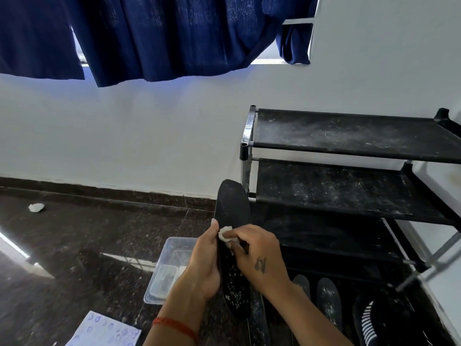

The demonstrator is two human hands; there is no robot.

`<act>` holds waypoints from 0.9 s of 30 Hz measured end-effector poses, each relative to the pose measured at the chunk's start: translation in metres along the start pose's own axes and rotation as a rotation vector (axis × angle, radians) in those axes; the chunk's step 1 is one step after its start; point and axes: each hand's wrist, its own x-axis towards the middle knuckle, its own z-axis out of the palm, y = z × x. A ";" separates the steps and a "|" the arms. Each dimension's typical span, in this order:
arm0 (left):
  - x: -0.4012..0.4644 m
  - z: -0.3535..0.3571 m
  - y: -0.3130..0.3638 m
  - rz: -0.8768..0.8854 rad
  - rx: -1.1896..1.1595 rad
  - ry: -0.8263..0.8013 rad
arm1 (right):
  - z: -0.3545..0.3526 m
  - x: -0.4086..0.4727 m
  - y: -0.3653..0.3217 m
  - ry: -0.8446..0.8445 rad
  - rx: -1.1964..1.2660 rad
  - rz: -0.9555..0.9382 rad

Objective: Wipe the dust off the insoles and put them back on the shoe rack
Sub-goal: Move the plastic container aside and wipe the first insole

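One dusty insole [233, 211] is gripped upright by the left hand [204, 260] for wiping, a white wad [225, 233] pinched in the right hand's [262, 258] fingers [239, 245].

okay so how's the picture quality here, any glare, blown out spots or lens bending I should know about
Head view: wide-angle bending curves the baseboard and tilts the shoe rack; the window gap under the blue curtain is blown out; bright streaks of glare lie on the polished floor; the left hand, right hand and insole are evenly lit and fairly sharp.
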 end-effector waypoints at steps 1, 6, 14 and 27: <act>0.000 0.000 0.000 0.006 -0.006 0.005 | 0.000 0.000 -0.001 0.001 0.006 -0.013; -0.002 -0.001 0.001 0.008 -0.023 0.005 | 0.000 0.000 -0.003 -0.001 0.023 -0.076; -0.004 0.002 0.002 0.044 -0.012 -0.080 | -0.002 0.003 -0.004 0.037 0.028 -0.068; -0.009 0.003 0.005 0.178 0.012 -0.091 | -0.007 0.005 -0.011 0.089 0.032 -0.076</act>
